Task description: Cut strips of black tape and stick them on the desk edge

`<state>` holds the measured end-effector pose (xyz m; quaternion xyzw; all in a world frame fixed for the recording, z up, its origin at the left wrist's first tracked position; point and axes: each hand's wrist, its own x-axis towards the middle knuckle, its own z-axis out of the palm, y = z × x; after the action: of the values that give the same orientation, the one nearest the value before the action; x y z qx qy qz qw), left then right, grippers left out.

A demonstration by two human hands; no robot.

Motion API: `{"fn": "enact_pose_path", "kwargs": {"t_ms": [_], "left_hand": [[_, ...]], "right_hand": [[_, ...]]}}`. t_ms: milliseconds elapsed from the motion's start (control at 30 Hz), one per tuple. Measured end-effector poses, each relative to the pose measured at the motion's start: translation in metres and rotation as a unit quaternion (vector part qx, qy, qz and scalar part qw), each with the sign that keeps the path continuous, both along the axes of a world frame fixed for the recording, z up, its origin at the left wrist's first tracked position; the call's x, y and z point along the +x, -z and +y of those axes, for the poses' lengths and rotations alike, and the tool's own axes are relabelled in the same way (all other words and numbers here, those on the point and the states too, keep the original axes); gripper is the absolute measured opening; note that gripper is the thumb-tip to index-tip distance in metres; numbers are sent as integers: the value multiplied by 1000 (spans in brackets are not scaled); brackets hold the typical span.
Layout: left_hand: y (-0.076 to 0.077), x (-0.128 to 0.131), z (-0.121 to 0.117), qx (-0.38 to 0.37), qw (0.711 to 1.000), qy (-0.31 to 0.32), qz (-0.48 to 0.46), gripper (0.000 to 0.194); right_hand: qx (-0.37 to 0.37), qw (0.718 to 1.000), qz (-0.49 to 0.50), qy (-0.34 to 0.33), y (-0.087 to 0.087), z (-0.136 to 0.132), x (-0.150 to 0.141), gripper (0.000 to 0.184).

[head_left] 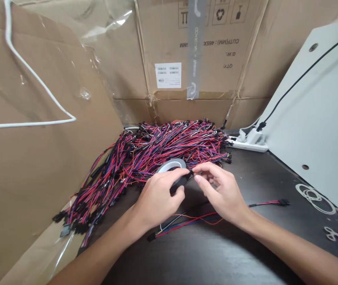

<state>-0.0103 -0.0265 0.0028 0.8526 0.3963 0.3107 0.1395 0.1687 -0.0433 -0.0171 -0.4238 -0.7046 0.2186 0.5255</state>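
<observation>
We have the left hand (pixel 160 196) closed around the roll of black tape (pixel 165 166), with the thumb below and the fingers over its near side. Our right hand (pixel 225 193) is just beside it, index finger and thumb nearly together at the roll's edge; whether they pinch the tape end, we cannot tell.

Below the grip, on the dark table (pixel 204 257), there lies a bundle of wires (pixel 198 218), partly hidden by our right wrist, with a black connector (pixel 151 237) toward the lower left. Beyond the grip is the large wire pile (pixel 181 138).

We judge the roll light and rather firm, good to take by its rim, while the free tape would be soft and sticky, easily folding on itself. The wires should be thin and flexible; we would hold them by the connector body, because pulling single wires could loosen them.
</observation>
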Motion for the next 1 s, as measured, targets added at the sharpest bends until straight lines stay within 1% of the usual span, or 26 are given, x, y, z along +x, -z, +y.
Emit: {"fn": "enact_pose_path", "kwargs": {"t_ms": [67, 167, 200, 233, 333, 367, 500, 633, 733, 800, 900, 933, 1000], "left_hand": [[1, 0, 0, 9, 1000, -2, 6, 34], [3, 1, -2, 10, 999, 1, 36, 27], [3, 1, -2, 9, 999, 2, 46, 27], [3, 1, -3, 10, 998, 5, 55, 27], [4, 2, -5, 14, 998, 10, 62, 27], [5, 2, -5, 17, 998, 10, 63, 26], [7, 4, -7, 33, 996, 6, 85, 25], [10, 7, -8, 39, 989, -5, 145, 25], [12, 8, -8, 32, 985, -1, 167, 26], [11, 7, -9, 27, 985, 2, 168, 30], [8, 6, -9, 10, 986, -8, 165, 41], [7, 6, -9, 1, 986, -11, 166, 42], [3, 5, -8, -17, 986, -17, 163, 35]], "right_hand": [[-2, 1000, -8, 6, -1, 0, 0, 15], [-23, 1000, 7, 16, -3, 3, 4, 39], [-33, 999, -1, 18, -5, 4, 6, 41], [-38, 999, -20, 16, -6, 5, 8, 36], [-33, 993, -113, -10, -9, 5, 10, 15], [-28, 989, -145, -16, -9, 4, 10, 13], [-33, 964, -263, -3, -8, 0, 5, 15], [-22, 943, -332, 17, -5, -1, 3, 25], [-26, 938, -346, 25, -3, 1, 4, 25], [-28, 939, -342, 24, -1, 3, 5, 27], [-21, 947, -319, -5, 1, 7, 6, 30], [-21, 951, -308, -19, 2, 8, 7, 30], [-21, 957, -285, -42, 2, 10, 9, 31]]}}
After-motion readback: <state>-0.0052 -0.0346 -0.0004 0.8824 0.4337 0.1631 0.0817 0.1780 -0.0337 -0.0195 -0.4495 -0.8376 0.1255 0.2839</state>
